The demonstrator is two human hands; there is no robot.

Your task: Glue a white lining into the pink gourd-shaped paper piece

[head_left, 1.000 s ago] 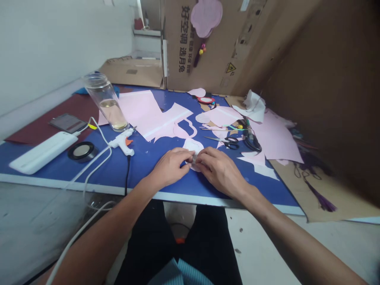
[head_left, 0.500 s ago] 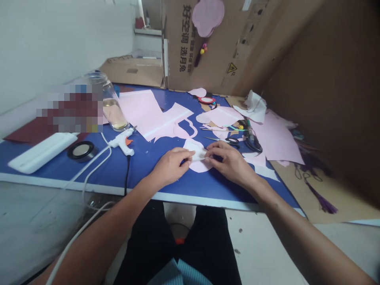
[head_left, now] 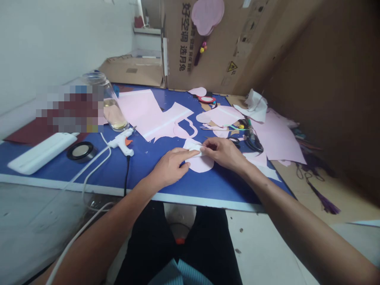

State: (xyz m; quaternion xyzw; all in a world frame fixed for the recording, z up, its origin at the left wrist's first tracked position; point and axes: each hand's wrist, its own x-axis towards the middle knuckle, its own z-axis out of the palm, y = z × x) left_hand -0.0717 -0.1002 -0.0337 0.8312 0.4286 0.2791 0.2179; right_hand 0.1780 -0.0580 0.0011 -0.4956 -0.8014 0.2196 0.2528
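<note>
A pink paper cutout (head_left: 200, 164) with rounded edges lies flat on the blue tabletop in front of me. Across its upper part is a folded piece of thin white paper (head_left: 194, 147). My left hand (head_left: 170, 165) comes from the left, its index finger stretched out and lying on the white paper, the thumb apart and near the cutout's left edge. From the right, my right hand (head_left: 224, 153) pinches the white paper between thumb and index finger. Scissors (head_left: 234, 141) lie just beyond my right hand, partly hidden by it.
Left are a white glue gun (head_left: 121, 142) with its cord, a black tape roll (head_left: 82, 151), and a glass jar (head_left: 114, 113). Pink sheets (head_left: 139, 105) lie behind. Pliers (head_left: 253, 140), crumpled white paper (head_left: 254, 107) and a purple tassel (head_left: 325, 200) are right. Cardboard (head_left: 213, 75) stands behind.
My right hand has shifted slightly left and closed into a tighter pinch on the white paper. My left index finger has straightened over it, and the left thumb has moved away from that finger.
</note>
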